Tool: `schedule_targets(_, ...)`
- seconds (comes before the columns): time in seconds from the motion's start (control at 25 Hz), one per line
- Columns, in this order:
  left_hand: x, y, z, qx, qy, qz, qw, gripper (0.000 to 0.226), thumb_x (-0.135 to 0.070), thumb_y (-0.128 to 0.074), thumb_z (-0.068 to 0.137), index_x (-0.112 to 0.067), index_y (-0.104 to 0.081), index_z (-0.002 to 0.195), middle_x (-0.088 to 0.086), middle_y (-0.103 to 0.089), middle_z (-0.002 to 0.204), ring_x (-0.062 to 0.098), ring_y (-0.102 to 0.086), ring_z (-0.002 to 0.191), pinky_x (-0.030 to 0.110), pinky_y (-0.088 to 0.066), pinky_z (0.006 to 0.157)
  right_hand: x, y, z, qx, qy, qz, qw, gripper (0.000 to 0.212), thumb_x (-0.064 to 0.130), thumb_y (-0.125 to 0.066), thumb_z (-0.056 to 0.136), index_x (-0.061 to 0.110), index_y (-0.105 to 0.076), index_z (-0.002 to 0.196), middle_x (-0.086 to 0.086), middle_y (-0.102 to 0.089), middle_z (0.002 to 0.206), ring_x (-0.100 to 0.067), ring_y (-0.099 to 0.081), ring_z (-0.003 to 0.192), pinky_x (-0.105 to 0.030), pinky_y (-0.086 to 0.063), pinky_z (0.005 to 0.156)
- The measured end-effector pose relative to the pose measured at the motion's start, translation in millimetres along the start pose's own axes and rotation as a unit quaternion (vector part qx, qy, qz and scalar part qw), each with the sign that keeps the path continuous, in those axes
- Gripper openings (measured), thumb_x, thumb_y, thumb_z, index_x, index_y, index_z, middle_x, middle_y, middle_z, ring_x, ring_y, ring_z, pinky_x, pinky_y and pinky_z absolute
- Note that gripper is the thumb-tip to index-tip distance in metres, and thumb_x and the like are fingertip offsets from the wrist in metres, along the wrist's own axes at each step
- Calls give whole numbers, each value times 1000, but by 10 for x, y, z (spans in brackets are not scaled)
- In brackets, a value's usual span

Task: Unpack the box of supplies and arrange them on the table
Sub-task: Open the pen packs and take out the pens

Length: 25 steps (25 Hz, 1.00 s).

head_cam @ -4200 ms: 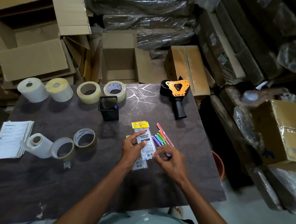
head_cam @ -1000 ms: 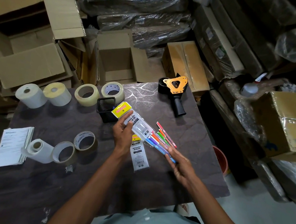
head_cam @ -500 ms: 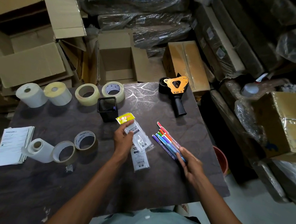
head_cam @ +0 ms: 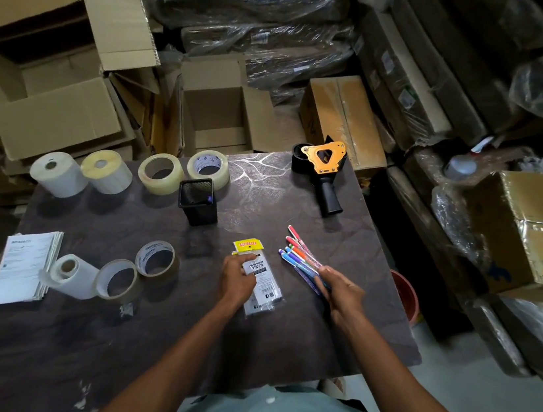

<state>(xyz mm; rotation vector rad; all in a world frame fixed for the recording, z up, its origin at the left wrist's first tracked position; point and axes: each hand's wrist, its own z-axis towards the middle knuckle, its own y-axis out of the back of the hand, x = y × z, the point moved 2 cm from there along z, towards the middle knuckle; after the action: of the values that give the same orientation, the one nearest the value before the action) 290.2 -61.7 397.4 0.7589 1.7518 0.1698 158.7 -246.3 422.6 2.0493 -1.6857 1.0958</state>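
Fanned coloured pens (head_cam: 301, 257), flat packets (head_cam: 261, 282)

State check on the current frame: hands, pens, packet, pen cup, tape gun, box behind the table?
left hand: pressing the packet
right hand: gripping the pens
pens: bunched, fanned out
packet: flat on the table
pen cup: upright
tape gun: lying untouched
cardboard box: flaps open
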Motion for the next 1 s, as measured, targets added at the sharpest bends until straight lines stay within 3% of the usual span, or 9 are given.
schedule_targets(0.12,-124,44,-146,-32,0,39,999,46,6,-65,76,-20,-72,114,5,-46,130,23,-61,107,37,-52,98,-31,14,5,8,12,-45,999,13,-4,-70,86,-4,-70,100,-12,-72,90,-18,-71,79,-24,-61,73)
schedule_targets(0.28,-245,34,-280,-82,-24,38,996,42,0,-71,74,-24,-72,108,2,-43,124,23,-54,113,35,-49,99,-94,57,72,8,42,-128,991,13,0,-66,89,4,-74,99,-11,-74,90,-17,-70,78,-26,-61,75)
schedule_targets(0.4,-364,-43,-374,-106,-70,76,989,41,-6,-73,71,-29,-72,104,-2,-47,120,22,-47,114,34,-45,100,-121,99,129,-7,78,-208,975,13,9,-70,85,11,-78,96,-8,-77,88,-16,-70,76,-38,-59,79)
schedule_targets(0.48,-443,-122,-428,-117,-108,97,982,41,-10,-73,69,-31,-71,104,-4,-49,117,24,-48,111,35,-44,99,-88,111,119,-4,98,-243,965,12,8,-71,84,11,-77,93,-8,-77,88,-16,-69,74,-37,-58,79)
schedule_targets(0.64,-540,-381,-488,-40,-190,147,970,48,-13,-68,72,-30,-68,117,-3,-53,128,23,-50,121,38,-41,100,13,160,158,4,129,-320,939,12,6,-73,82,10,-77,93,-2,-74,84,-11,-67,72,-27,-57,77)
schedule_targets(0.72,-494,-484,-507,23,-170,207,963,51,-21,-66,81,-30,-59,131,-1,-46,144,23,-40,135,40,-31,109,60,204,213,6,139,-371,918,10,12,-75,78,22,-75,78,5,-74,76,-9,-69,72,-33,-59,83)
schedule_targets(0.84,-338,-458,-518,40,-96,279,955,58,-36,-61,88,-31,-45,143,1,-38,151,23,-32,141,43,-21,114,123,220,238,21,158,-415,896,12,16,-76,78,25,-72,71,8,-74,73,-5,-68,67,-30,-58,73)
schedule_targets(0.92,-274,-378,-531,28,-72,310,947,61,-38,-61,86,-32,-43,144,0,-39,149,22,-33,140,43,-21,113,206,170,230,41,184,-447,874,8,17,-76,80,19,-76,88,2,-76,85,-5,-67,71,-18,-52,68)
schedule_targets(1.0,-235,-311,-535,10,-55,317,947,62,-37,-63,84,-32,-44,143,0,-40,146,22,-35,138,43,-21,112,281,66,230,75,210,-495,840,26,21,-74,81,14,-75,106,-2,-76,97,-11,-69,82,-18,-52,76)
